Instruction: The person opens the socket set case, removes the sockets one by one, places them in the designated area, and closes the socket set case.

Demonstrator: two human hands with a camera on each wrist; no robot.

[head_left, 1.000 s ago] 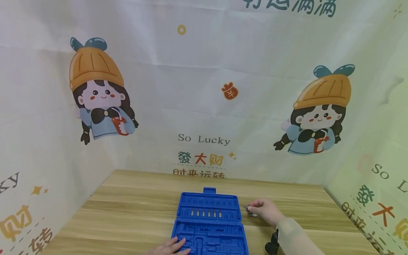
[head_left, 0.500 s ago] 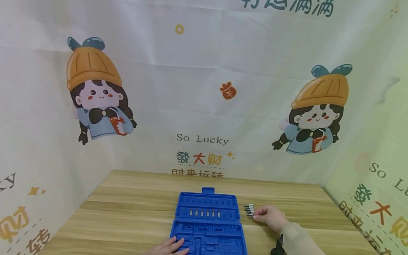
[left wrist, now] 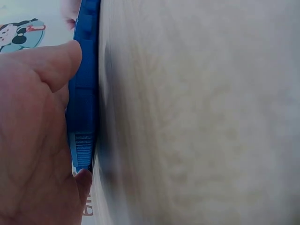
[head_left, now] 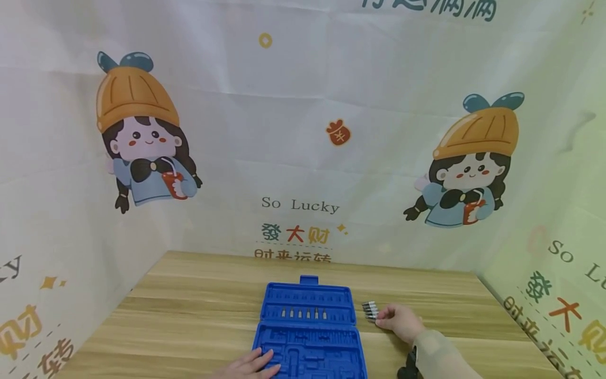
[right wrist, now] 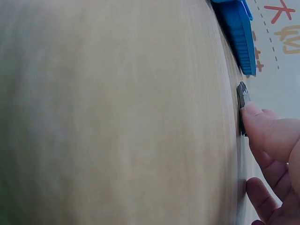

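Note:
An open blue plastic tool case [head_left: 310,337] lies on the wooden table [head_left: 189,310], with a short row of metal bits [head_left: 303,314] seated in its lid. My left hand [head_left: 255,363] rests flat on the case's near left corner. In the left wrist view the palm [left wrist: 33,140] lies against the case's blue edge [left wrist: 84,108]. A small cluster of loose metal bits [head_left: 370,310] lies on the table just right of the case. My right hand [head_left: 392,318] touches them with its fingertips. In the right wrist view one fingertip [right wrist: 258,119] presses on the loose bits [right wrist: 242,96].
A printed cartoon cloth [head_left: 303,158] walls in the table at the back and on both sides. A black wrist strap [head_left: 407,366] shows on my right forearm. Bare wood lies left of the case and behind it.
My right hand has drawn back a little to the right, uncovering the loose bits beside the case; its fingertips stay on them. The left hand has hardly moved.

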